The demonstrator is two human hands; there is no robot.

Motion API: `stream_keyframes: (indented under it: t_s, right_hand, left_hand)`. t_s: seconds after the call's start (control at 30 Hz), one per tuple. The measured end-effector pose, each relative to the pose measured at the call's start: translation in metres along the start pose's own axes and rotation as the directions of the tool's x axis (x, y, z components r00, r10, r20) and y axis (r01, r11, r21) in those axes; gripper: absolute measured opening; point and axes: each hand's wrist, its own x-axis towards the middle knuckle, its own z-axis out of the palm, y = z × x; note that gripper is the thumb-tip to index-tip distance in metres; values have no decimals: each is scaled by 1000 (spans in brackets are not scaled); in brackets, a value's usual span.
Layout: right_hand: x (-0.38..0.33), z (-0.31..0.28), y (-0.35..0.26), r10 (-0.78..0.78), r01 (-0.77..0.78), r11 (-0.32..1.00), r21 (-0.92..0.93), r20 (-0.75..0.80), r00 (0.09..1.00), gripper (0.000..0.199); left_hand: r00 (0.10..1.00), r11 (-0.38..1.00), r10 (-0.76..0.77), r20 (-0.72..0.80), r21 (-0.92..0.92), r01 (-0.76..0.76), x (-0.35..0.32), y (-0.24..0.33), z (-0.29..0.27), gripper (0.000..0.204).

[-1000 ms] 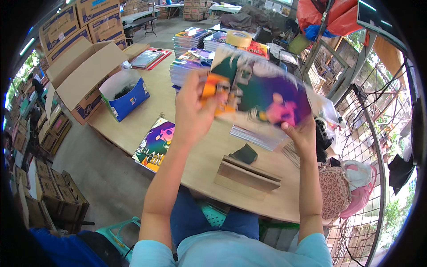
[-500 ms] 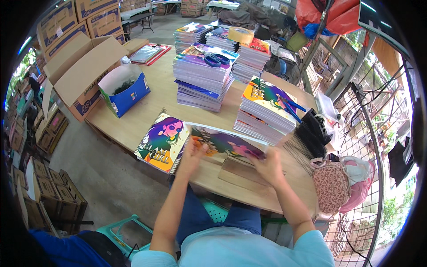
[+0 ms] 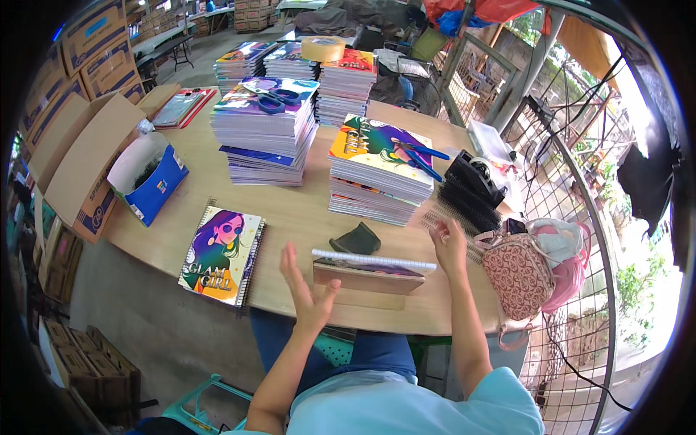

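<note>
A sheaf of notebook pages with a cover (image 3: 373,259) stands on its long edge, its white paper edge upward, against a low wooden board (image 3: 362,279) in front of me. Neither hand touches it. To its left is my left hand (image 3: 310,299), open with thumb and fingers spread. My right hand (image 3: 451,246) is raised to the right of the pages, fingers bent and slightly apart, beside some thin brownish spiral coils (image 3: 441,212). I make out nothing in it. A coil-bound notebook (image 3: 221,254) with an illustrated cover lies flat on the left. Behind the pages sits a dark green angular piece (image 3: 355,238).
Notebook stacks (image 3: 264,138) stand farther back, with purple-handled scissors (image 3: 272,100) and a tape roll (image 3: 323,48) on top. Blue-handled cutters (image 3: 420,156) lie on a nearer stack (image 3: 377,192). Black coils (image 3: 471,196), a pink bag (image 3: 518,264), a blue box (image 3: 152,185) and an open carton (image 3: 80,174) surround the workspace.
Both hands have let go of the pages, which now stand on edge. My left hand has opened beside them; my right has risen toward the coils. The view has shifted right.
</note>
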Motion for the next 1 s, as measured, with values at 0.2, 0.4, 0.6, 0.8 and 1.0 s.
stream_keyframes:
  t_s: [0.2, 0.4, 0.6, 0.8, 1.0]
  right_hand:
    - [23, 4, 31, -536, 371, 711, -598, -120, 835, 20]
    - [-27, -45, -44, -540, 540, 842, 11, -9, 842, 19]
    - [-49, -60, -64, -450, 405, 884, 235, 189, 873, 14]
    - [-48, -56, -80, -557, 530, 829, 179, 180, 811, 15]
    - [-47, -48, -71, -475, 377, 856, 353, 253, 843, 18]
  left_hand:
    - [830, 766, 417, 371, 348, -541, 32, 89, 23, 62]
    - [742, 756, 388, 547, 272, -596, 37, 93, 66, 39]
    - [751, 819, 426, 505, 137, -557, 30, 82, 79, 13]
    - [752, 829, 436, 495, 105, -549, 40, 78, 68, 11]
    - [755, 836, 421, 502, 108, -538, 41, 80, 66, 10]
